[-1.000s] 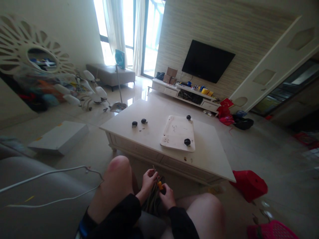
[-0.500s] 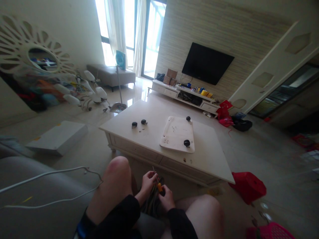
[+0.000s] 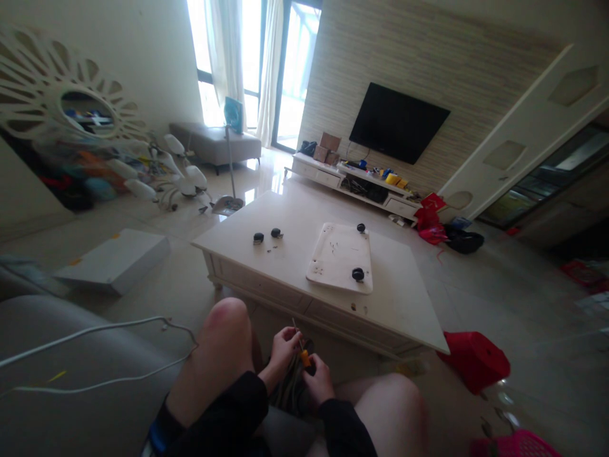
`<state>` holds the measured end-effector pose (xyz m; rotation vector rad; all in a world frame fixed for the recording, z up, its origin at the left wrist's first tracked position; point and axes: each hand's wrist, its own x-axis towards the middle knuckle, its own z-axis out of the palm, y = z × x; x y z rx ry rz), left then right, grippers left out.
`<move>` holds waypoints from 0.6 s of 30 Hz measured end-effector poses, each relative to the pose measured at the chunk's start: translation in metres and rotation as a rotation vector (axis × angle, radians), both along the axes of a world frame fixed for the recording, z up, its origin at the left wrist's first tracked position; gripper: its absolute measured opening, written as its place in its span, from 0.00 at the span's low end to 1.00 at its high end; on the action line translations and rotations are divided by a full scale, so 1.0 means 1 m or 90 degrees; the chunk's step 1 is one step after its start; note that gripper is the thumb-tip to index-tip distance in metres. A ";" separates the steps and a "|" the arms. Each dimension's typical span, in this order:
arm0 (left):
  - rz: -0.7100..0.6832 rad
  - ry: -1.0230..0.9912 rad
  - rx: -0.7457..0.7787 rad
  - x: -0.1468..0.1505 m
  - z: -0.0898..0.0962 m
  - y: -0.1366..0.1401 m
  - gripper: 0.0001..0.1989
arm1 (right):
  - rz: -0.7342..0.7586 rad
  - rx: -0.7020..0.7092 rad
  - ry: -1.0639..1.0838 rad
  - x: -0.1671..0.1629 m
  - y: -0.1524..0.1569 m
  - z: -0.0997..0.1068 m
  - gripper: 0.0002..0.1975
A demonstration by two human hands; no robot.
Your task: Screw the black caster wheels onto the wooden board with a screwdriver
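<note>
Between a seated person's bare knees (image 3: pixel 227 324), both hands are closed on a screwdriver (image 3: pixel 305 358): the right hand (image 3: pixel 320 379) grasps its yellow-and-black handle, while the left hand (image 3: pixel 284 347) pinches the thin shaft, which points away toward a white table (image 3: pixel 295 219). At the far right of the near floor are a pink basket (image 3: pixel 528 442) and a red object (image 3: pixel 478 362). On the table, right of centre, lies a white board (image 3: pixel 339 257) with two black casters (image 3: pixel 358 274) on its right side and small dark bits at its middle. Two loose casters (image 3: pixel 258 238) sit to the left. Beyond stands a low cabinet (image 3: pixel 316 172), beneath a wall-mounted television (image 3: pixel 399 122).
</note>
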<state>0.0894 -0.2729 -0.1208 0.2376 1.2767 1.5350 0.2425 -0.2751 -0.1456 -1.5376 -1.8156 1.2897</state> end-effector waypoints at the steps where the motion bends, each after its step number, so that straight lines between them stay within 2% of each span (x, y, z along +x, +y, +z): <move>1: 0.000 0.001 -0.001 0.000 0.000 0.000 0.27 | 0.000 0.000 -0.001 0.000 0.000 0.000 0.12; 6: 0.002 0.004 -0.006 0.000 0.000 0.001 0.27 | -0.002 -0.005 -0.005 0.000 0.000 0.003 0.15; 18: 0.004 -0.008 -0.011 0.001 0.001 0.001 0.27 | 0.003 -0.004 0.004 0.000 -0.001 0.005 0.13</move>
